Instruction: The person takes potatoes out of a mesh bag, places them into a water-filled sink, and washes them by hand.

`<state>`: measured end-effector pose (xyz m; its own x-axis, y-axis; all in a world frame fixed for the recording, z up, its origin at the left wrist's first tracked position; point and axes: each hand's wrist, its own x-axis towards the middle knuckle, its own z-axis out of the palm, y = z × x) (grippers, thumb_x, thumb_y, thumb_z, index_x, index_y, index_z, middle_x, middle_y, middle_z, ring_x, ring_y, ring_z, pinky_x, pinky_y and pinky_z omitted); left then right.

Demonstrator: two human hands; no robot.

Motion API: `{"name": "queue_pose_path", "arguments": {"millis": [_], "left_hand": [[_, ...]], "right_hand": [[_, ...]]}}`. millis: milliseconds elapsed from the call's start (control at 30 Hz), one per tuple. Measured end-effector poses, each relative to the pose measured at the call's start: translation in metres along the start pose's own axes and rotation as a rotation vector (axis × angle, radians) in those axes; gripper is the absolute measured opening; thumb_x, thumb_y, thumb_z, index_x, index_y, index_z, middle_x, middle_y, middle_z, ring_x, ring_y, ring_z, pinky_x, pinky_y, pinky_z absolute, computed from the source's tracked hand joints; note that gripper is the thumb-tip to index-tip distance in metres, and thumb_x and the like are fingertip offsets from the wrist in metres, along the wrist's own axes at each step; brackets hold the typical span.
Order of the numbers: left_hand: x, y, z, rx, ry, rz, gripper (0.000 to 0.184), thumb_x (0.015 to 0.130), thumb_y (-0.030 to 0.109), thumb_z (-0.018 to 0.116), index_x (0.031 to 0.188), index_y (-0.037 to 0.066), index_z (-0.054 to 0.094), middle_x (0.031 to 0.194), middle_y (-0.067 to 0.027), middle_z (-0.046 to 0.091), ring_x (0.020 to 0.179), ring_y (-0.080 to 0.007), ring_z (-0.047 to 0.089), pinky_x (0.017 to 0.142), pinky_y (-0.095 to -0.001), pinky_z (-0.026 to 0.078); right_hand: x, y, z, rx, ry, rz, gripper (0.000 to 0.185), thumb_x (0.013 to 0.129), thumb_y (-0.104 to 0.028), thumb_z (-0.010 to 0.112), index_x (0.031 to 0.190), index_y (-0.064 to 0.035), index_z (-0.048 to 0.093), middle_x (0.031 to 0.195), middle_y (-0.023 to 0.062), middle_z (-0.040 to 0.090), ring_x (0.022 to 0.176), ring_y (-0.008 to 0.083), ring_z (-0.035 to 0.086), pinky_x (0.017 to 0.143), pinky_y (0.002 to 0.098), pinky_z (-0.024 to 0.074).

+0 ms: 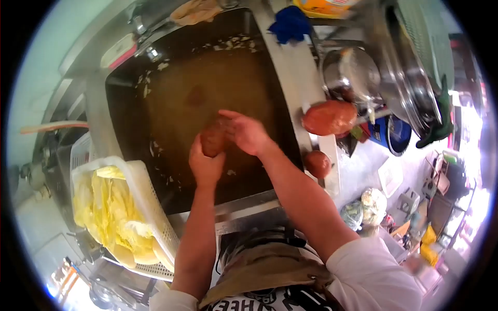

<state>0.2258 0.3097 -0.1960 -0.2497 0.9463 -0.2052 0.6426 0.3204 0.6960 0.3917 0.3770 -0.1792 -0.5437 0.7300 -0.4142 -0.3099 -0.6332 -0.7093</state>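
A reddish-brown sweet potato (pixel 213 141) is held over the sink (pixel 129 119), at the brown, cloudy water. My left hand (pixel 205 165) wraps round its near end. Against its right side rests my right hand (pixel 248 133), with the fingers stretched out; some of the contact is blurred. Another reddish lump (pixel 195 97) shows dimly under the water, its kind unclear. On the right ledge lie a large sweet potato (pixel 330 117) and a smaller one (pixel 317 164), both wet and apart from my hands.
A white basket (pixel 150 207) of yellow cabbage leaves (pixel 111 212) stands left of the sink. Pale scraps float along the sink's edges. A faucet (pixel 138 25) is at the far left corner, a blue cloth (pixel 290 24) on the right rim, and metal bowls (pixel 410 78) beyond.
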Motion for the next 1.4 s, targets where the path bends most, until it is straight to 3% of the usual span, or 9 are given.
{"name": "queue_pose_path", "arguments": {"millis": [33,133,200,267,400,667,867,1133,1400], "left_hand": [[0.011,-0.030,-0.011,0.033,-0.198,-0.166,0.041,0.061,0.007,0.071,0.100,0.002,0.060,0.097,-0.0178,0.062,0.088,-0.0348,0.059,0.078,-0.0416,0.048],[0.010,0.004,-0.021,0.230,-0.212,-0.163,0.028,0.061,0.011,0.070,0.084,-0.002,0.061,0.080,-0.0145,0.064,0.073,-0.0230,0.062,0.068,-0.0337,0.048],[0.003,0.057,-0.040,0.041,-0.272,-0.378,0.029,0.062,0.010,0.068,0.087,-0.003,0.061,0.076,-0.0115,0.064,0.070,-0.0172,0.060,0.067,-0.0309,0.048],[-0.005,0.087,-0.047,-0.014,-0.239,-0.270,0.030,0.064,0.010,0.068,0.090,-0.003,0.062,0.079,-0.0119,0.064,0.071,-0.0177,0.061,0.068,-0.0302,0.048],[-0.018,0.132,-0.052,-0.221,-0.243,-0.197,0.039,0.067,0.011,0.069,0.103,0.000,0.061,0.087,-0.0122,0.066,0.078,-0.0198,0.064,0.073,-0.0310,0.049],[-0.082,0.180,-0.034,-0.423,-0.426,0.392,0.068,0.067,0.015,0.076,0.127,0.000,0.048,0.114,-0.0160,0.059,0.101,-0.0240,0.061,0.085,-0.0339,0.048],[-0.092,0.144,0.028,-0.343,-0.653,0.394,0.070,0.070,0.019,0.074,0.131,0.003,0.044,0.124,-0.0212,0.049,0.112,-0.0311,0.052,0.092,-0.0397,0.044],[-0.097,0.155,0.078,-0.107,-0.575,0.722,0.080,0.067,0.016,0.073,0.137,0.004,0.035,0.131,-0.0261,0.038,0.114,-0.0430,0.044,0.098,-0.0464,0.038],[-0.095,0.158,0.063,-0.167,-0.537,0.728,0.078,0.067,0.013,0.071,0.135,0.002,0.036,0.130,-0.0250,0.040,0.116,-0.0412,0.044,0.098,-0.0451,0.038]], "right_hand": [[-0.008,-0.022,0.009,-0.756,0.113,0.134,0.047,0.085,-0.015,0.047,0.128,0.0054,0.046,0.133,0.0230,0.046,0.126,0.0341,0.041,0.105,0.0409,0.0334],[-0.015,0.032,0.011,-1.050,0.309,0.228,0.063,0.082,-0.017,0.053,0.137,0.0032,0.031,0.139,0.0327,0.026,0.128,0.0438,0.033,0.106,0.0443,0.0329],[-0.029,0.039,0.022,-1.040,0.328,0.187,0.069,0.081,-0.017,0.055,0.140,0.0015,0.024,0.143,0.0357,0.016,0.128,0.0473,0.032,0.104,0.0453,0.0354],[-0.055,0.014,0.039,-1.013,0.374,0.081,0.066,0.083,-0.017,0.054,0.140,0.0024,0.024,0.140,0.0309,0.029,0.117,0.0415,0.048,0.096,0.0408,0.0439],[-0.064,0.022,0.022,-0.193,0.326,-0.031,0.070,0.085,-0.024,0.058,0.140,0.0021,0.024,0.123,0.0207,0.048,0.103,0.0279,0.056,0.087,0.0353,0.0471],[-0.182,-0.089,0.029,-0.311,0.428,-0.376,0.058,0.082,-0.028,0.068,0.123,0.0020,0.040,0.109,0.0104,0.055,0.100,0.0165,0.054,0.085,0.0312,0.0461],[-0.281,-0.102,-0.001,-0.532,0.825,-0.022,0.055,0.081,-0.027,0.068,0.121,0.0018,0.045,0.105,0.0097,0.058,0.095,0.0146,0.054,0.081,0.0297,0.0459],[-0.282,-0.067,-0.002,-1.147,0.978,0.478,0.076,0.076,-0.050,0.064,0.127,-0.0011,0.039,0.114,0.0242,0.051,0.099,0.0427,0.055,0.082,0.0462,0.0461],[-0.282,-0.055,-0.008,-1.206,0.991,0.431,0.079,0.076,-0.052,0.065,0.129,0.0013,0.040,0.122,0.0234,0.049,0.104,0.0399,0.055,0.085,0.0441,0.0463]]}}
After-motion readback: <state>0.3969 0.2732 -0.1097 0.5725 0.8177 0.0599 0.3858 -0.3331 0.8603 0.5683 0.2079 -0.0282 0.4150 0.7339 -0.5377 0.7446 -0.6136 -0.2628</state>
